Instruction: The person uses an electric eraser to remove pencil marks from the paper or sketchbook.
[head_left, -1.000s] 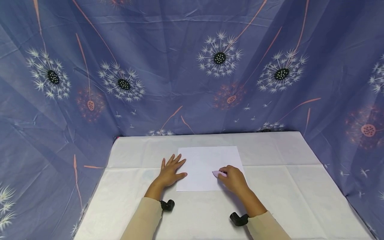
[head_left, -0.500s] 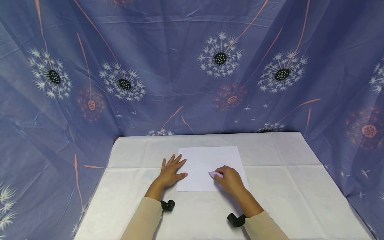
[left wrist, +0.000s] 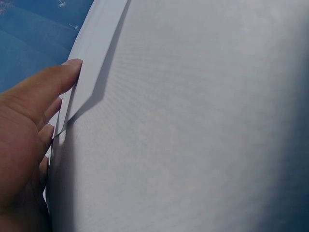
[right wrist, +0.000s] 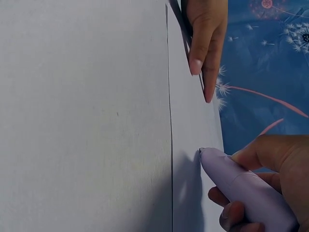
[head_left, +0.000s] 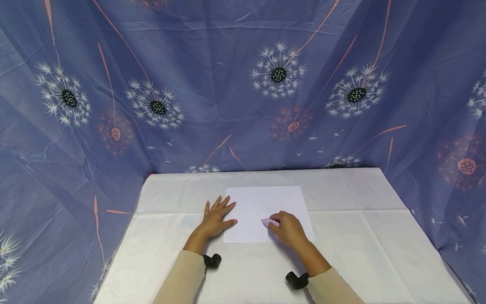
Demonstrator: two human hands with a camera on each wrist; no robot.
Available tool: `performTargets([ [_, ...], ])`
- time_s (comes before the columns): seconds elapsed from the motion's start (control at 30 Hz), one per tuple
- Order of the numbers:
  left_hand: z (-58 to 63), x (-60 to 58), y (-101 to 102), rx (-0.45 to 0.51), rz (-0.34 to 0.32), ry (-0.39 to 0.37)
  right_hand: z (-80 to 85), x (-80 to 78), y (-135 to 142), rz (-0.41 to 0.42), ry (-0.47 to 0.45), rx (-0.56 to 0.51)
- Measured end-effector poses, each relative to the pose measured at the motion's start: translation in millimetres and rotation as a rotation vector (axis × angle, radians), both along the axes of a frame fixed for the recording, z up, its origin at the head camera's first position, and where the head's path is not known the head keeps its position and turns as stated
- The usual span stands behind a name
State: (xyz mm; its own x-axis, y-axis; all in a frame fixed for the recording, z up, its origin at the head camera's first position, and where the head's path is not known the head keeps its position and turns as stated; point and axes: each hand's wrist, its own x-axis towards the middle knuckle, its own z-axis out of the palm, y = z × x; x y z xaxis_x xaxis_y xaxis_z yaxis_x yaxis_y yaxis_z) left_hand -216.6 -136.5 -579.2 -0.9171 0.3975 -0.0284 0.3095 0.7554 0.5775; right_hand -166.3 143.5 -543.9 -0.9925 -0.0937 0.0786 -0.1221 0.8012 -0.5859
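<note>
A white sheet of paper (head_left: 250,207) lies flat on the covered table. My left hand (head_left: 215,218) rests with spread fingers on its left edge, the thumb pointing inward. In the left wrist view, the thumb (left wrist: 58,79) touches the paper near its edge. My right hand (head_left: 292,228) grips a thick lilac pen-shaped tool (head_left: 270,222), thumb and fingers curled round its body. Its narrow tip points left over the middle of the sheet. Seen from the right wrist, the tool (right wrist: 241,186) has a small dark tip at or just above the paper; exact contact is hard to tell.
White creased cloth (head_left: 364,253) covers the table around the paper. A blue curtain (head_left: 212,84) with dandelion prints hangs behind and at both sides. Black wrist devices (head_left: 297,280) sit on both wrists, close above the table.
My right hand and the lilac tool have slid a short way left across the paper, slightly toward me. The left hand and the sheet have stayed in place.
</note>
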Motion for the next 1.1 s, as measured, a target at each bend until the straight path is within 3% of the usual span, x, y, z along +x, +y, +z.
performTargets([
  [0.37, -5.5, -0.9, 0, 0.015, 0.01, 0.005, 0.1, 0.6, -2, 0.005, 0.028, 0.025],
  [0.6, -1.1, 0.7, 0, 0.015, -0.008, 0.022, 1.0, 0.7, -5, 0.03, 0.027, 0.019],
  [1.1, 5.4, 1.3, 0, -0.002, -0.004, -0.004, 3.8, 1.1, 3, 0.002, 0.04, 0.047],
])
